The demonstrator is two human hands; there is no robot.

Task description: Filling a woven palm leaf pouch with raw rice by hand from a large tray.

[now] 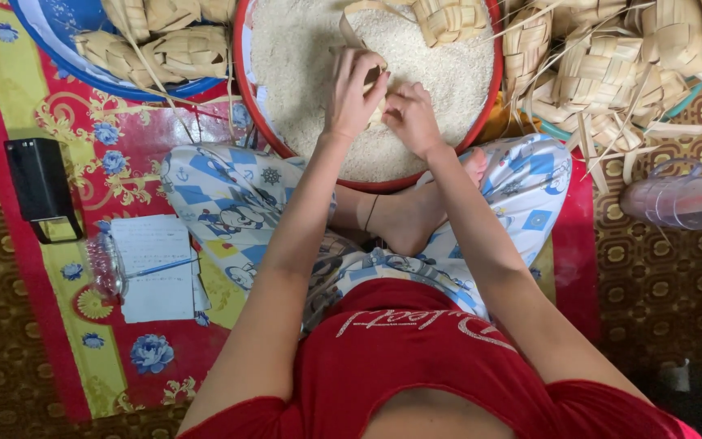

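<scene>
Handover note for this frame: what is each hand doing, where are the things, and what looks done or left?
Left hand and right hand: both grip one woven pouch over the rice basin.
Rice fills the basin; another pouch lies on it.
Woven pouches sit in the blue basin on the left and in a pile on the right.
Which are filled cannot be told.

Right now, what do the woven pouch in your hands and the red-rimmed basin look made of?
The woven pouch, held by left hand and right hand, looks like plaited dry palm-leaf strips: pale tan, matte, crossing bands. The red-rimmed basin seems moulded plastic, judging by its smooth, slightly glossy rim.
</scene>
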